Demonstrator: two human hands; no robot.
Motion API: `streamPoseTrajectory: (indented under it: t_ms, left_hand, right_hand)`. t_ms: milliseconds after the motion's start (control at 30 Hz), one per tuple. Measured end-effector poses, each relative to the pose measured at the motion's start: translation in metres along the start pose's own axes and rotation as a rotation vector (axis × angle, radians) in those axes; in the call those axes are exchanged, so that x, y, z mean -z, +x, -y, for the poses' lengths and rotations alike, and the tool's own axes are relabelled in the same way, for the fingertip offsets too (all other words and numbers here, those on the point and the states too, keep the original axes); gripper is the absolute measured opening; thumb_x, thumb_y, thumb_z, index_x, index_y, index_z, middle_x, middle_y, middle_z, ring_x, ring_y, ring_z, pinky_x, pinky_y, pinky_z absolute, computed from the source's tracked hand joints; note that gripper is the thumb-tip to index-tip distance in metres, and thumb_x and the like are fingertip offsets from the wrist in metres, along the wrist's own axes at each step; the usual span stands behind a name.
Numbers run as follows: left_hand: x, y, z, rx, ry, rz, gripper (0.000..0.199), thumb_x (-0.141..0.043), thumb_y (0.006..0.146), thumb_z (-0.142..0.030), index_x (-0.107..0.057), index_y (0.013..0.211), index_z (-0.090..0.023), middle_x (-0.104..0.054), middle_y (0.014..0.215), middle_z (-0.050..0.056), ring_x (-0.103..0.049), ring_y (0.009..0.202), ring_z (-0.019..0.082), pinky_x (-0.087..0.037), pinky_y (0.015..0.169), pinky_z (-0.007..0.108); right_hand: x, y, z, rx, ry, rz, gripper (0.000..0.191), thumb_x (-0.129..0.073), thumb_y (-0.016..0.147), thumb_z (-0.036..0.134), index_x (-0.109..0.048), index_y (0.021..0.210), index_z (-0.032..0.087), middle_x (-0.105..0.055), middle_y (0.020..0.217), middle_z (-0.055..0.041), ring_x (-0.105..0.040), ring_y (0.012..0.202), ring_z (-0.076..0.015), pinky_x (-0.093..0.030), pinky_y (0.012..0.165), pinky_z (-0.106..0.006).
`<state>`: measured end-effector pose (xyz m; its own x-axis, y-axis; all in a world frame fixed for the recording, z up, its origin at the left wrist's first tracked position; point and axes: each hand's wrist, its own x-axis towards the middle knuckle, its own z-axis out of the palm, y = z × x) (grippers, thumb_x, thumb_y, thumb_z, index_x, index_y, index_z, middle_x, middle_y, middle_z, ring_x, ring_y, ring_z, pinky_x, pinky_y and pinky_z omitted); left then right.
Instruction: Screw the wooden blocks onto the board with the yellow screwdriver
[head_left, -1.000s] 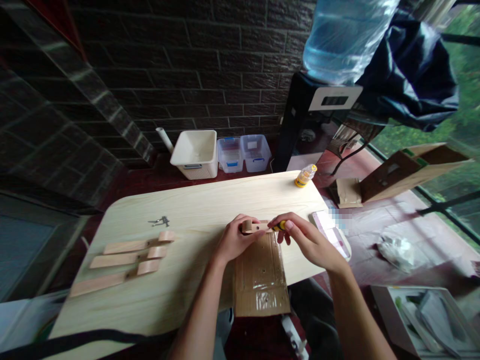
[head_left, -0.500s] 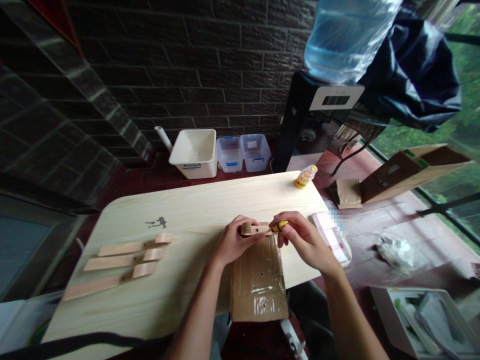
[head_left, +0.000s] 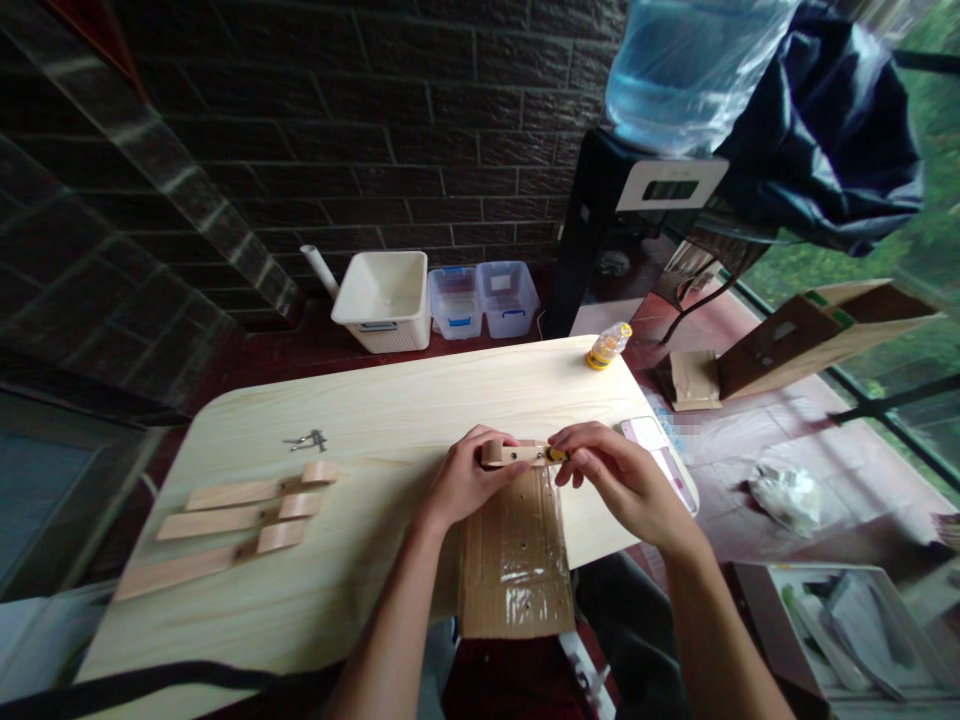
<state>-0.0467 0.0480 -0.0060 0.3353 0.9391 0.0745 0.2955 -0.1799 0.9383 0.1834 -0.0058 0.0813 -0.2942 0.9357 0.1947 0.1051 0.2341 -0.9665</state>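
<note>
My left hand [head_left: 463,482] is closed around a small wooden piece [head_left: 528,456] with dark holes along its side and a raised block at its left end. The piece is held above the far end of a taped cardboard piece [head_left: 510,570]. In my right hand [head_left: 615,478] is a short yellow-and-black screwdriver [head_left: 556,454], its tip at the right part of the wood. To the left, several screws [head_left: 309,439] lie in a small heap. Nearby, three wooden strips with curled ends [head_left: 214,522] lie side by side.
A clear bottle with yellow parts [head_left: 608,346] stands at the table's far right corner. A flat white-and-pink object [head_left: 651,448] lies along the right edge. Beyond the table are a cream bin [head_left: 386,300], two clear bins [head_left: 508,300] and a water dispenser [head_left: 600,240].
My right fingers have shifted on the screwdriver and now cover more of its handle. My left hand still holds the wooden piece in place. The view has shifted slightly.
</note>
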Motion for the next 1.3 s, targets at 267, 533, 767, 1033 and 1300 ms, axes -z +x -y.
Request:
streamPoseTrajectory:
  t_ms: [267,533,767,1033,1300]
  left_hand:
    - [-0.003,0.003,-0.002,-0.009,0.007,0.002,0.028,-0.079,0.081,-0.043,-0.072,0.099,-0.022,-0.069,0.106,0.005,-0.066,0.099,0.020,-0.051,0.087,0.029]
    - [-0.007,0.004,0.000,-0.016,0.014,0.004,0.031,-0.077,0.082,-0.046,-0.072,0.101,-0.023,-0.069,0.107,0.006,-0.066,0.101,0.021,-0.052,0.089,0.031]
    - [-0.007,0.004,-0.001,-0.012,0.009,0.007,0.031,-0.077,0.082,-0.047,-0.072,0.101,-0.022,-0.070,0.108,0.006,-0.067,0.101,0.022,-0.052,0.089,0.032]
    - [-0.006,0.003,-0.002,-0.010,0.026,0.016,0.031,-0.077,0.083,-0.047,-0.072,0.101,-0.022,-0.069,0.107,0.007,-0.066,0.101,0.022,-0.052,0.089,0.031]
    - [-0.005,0.003,-0.004,-0.013,0.027,0.013,0.030,-0.076,0.083,-0.047,-0.072,0.099,-0.022,-0.068,0.106,0.005,-0.066,0.100,0.021,-0.051,0.088,0.031]
  right_hand:
    - [0.002,0.001,-0.004,-0.009,0.041,-0.052,0.018,-0.058,0.103,0.032,-0.067,0.113,0.021,-0.068,0.097,-0.0061,-0.072,0.082,-0.0167,-0.059,0.078,-0.033]
    - [0.007,-0.002,0.001,-0.070,0.104,0.029,0.027,-0.057,0.103,0.036,-0.067,0.123,0.021,-0.065,0.123,-0.0124,-0.074,0.090,-0.0185,-0.061,0.085,-0.036]
    - [0.004,0.000,-0.007,-0.066,0.173,-0.014,0.025,-0.063,0.100,0.034,-0.067,0.119,0.021,-0.066,0.119,-0.0114,-0.073,0.088,-0.0184,-0.061,0.081,-0.035]
    - [0.007,-0.002,-0.003,-0.065,0.167,0.015,0.026,-0.057,0.103,0.033,-0.067,0.123,0.020,-0.071,0.110,-0.0098,-0.073,0.089,-0.0180,-0.060,0.083,-0.034]
    - [0.009,-0.001,-0.008,-0.063,0.136,-0.031,0.025,-0.063,0.100,0.035,-0.066,0.119,0.020,-0.072,0.101,-0.0085,-0.073,0.083,-0.0180,-0.059,0.072,-0.032]
